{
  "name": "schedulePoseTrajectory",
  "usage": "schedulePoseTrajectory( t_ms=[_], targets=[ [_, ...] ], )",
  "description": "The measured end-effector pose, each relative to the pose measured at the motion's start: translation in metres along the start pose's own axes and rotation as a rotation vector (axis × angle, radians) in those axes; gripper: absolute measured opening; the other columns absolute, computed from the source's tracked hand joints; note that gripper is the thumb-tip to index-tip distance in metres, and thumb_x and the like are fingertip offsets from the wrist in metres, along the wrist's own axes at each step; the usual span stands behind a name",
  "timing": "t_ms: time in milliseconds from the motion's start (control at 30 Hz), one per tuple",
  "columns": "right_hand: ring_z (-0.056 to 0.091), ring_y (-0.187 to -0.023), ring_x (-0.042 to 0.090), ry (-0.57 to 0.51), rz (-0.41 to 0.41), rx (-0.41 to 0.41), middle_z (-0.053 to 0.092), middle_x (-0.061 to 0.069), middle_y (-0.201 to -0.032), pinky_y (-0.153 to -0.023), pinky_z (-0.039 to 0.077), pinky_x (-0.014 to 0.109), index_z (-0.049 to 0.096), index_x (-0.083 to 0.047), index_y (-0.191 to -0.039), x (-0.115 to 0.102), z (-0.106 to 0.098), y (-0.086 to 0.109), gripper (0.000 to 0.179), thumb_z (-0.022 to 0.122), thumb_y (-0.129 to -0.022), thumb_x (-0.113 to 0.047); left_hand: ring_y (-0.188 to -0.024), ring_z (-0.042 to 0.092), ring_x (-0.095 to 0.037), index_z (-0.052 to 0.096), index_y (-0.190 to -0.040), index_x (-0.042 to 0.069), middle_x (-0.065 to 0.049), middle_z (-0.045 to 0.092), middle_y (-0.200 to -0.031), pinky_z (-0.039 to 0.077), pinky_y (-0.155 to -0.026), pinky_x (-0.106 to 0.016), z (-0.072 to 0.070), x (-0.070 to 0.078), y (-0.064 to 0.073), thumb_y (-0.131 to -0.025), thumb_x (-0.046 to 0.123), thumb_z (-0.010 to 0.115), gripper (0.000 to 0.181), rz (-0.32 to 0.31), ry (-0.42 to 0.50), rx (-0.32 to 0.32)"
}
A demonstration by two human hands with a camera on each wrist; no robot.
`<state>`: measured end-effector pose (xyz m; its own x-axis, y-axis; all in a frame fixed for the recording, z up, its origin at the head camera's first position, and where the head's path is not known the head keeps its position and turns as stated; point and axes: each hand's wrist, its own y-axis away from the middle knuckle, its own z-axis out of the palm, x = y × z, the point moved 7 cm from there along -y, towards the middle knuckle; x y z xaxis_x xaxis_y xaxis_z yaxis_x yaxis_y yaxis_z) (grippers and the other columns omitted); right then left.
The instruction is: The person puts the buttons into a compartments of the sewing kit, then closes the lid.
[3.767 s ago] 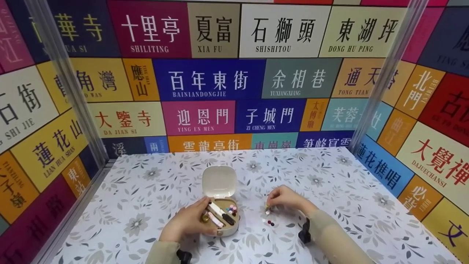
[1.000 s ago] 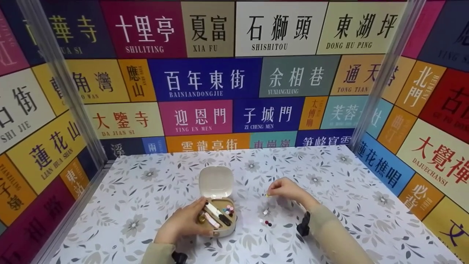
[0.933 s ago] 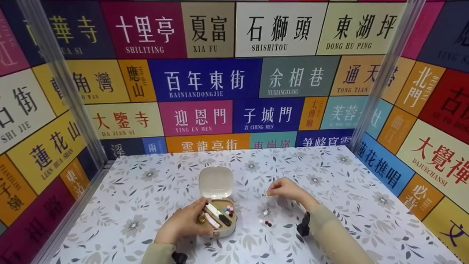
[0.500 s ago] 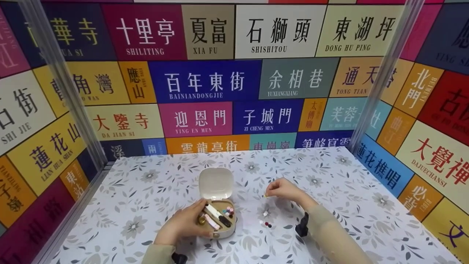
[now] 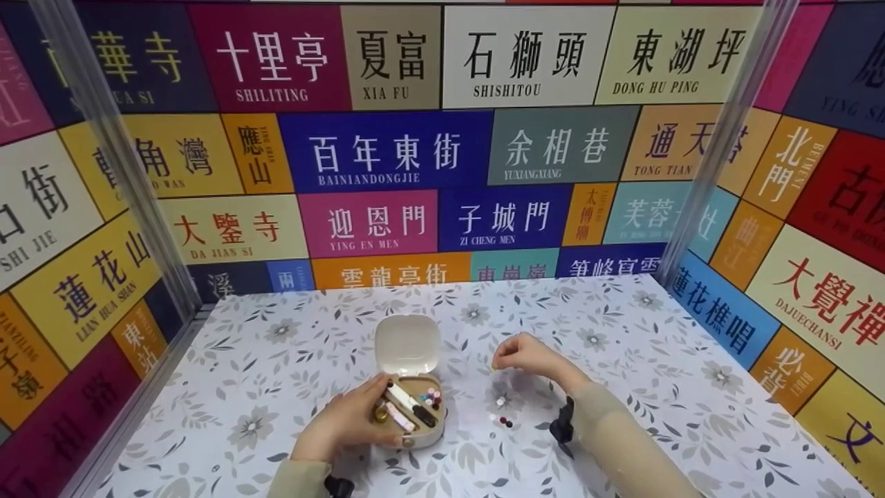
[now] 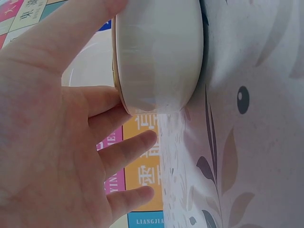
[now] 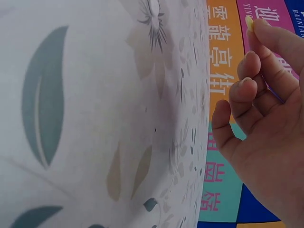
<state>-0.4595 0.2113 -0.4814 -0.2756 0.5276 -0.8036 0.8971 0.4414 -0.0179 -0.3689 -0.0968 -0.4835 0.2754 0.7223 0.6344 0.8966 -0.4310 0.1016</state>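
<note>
One yellow bit point(image 7: 250, 23) sits pinched between my right fingers point(image 5: 513, 351), my spread left fingers point(image 6: 105, 99) gripping the open case point(image 5: 408, 346) short of the far edge of the tabletop point(image 5: 546, 304).

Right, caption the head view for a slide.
Left hand holding an open case, right hand pinching a tiny yellow piece above a floral table.

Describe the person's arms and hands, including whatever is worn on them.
The left hand and right hand are bare, without gloves. The left sleeve and right sleeve are pale beige and look plain. At the inner side of each cuff sits a small black device, left and right; its details are too small to tell.
</note>
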Motion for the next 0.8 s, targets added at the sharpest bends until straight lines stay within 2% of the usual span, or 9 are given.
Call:
schedulePoseTrajectory(
  t_ms=[233,500,800],
  targets=[
    [0.054,-0.069,0.011,-0.014,-0.018,-0.006,0.068,-0.004,-0.078,-0.067,0.048,0.037,0.073,0.0,-0.088,-0.007,0.008,-0.006,0.015,0.07,-0.085,-0.014,-0.14,0.028,-0.039,0.027,-0.153,0.01,-0.008,0.024,-0.158,0.015,-0.11,-0.066,0.0,0.001,0.001,-0.063,0.053,0.085,0.116,-0.004,-0.001,-0.011],
    [0.053,-0.068,0.009,-0.008,-0.036,-0.029,0.069,-0.003,-0.079,-0.063,0.044,0.025,0.073,-0.001,-0.086,-0.015,0.019,-0.012,0.014,0.071,-0.085,-0.015,-0.14,0.028,-0.039,0.027,-0.153,0.006,-0.013,0.024,-0.158,0.019,-0.111,-0.063,0.0,0.002,-0.001,-0.064,0.051,0.085,0.116,0.025,-0.012,-0.004],
    [0.053,-0.068,0.013,-0.012,-0.039,-0.057,0.069,-0.002,-0.078,-0.065,0.046,0.029,0.074,-0.004,-0.087,-0.019,0.029,-0.018,0.012,0.071,-0.086,-0.015,-0.14,0.028,-0.039,0.027,-0.153,0.006,-0.012,0.025,-0.158,0.014,-0.111,-0.066,0.0,0.001,-0.002,-0.064,0.052,0.084,0.115,0.011,-0.025,-0.01]
  ],
)
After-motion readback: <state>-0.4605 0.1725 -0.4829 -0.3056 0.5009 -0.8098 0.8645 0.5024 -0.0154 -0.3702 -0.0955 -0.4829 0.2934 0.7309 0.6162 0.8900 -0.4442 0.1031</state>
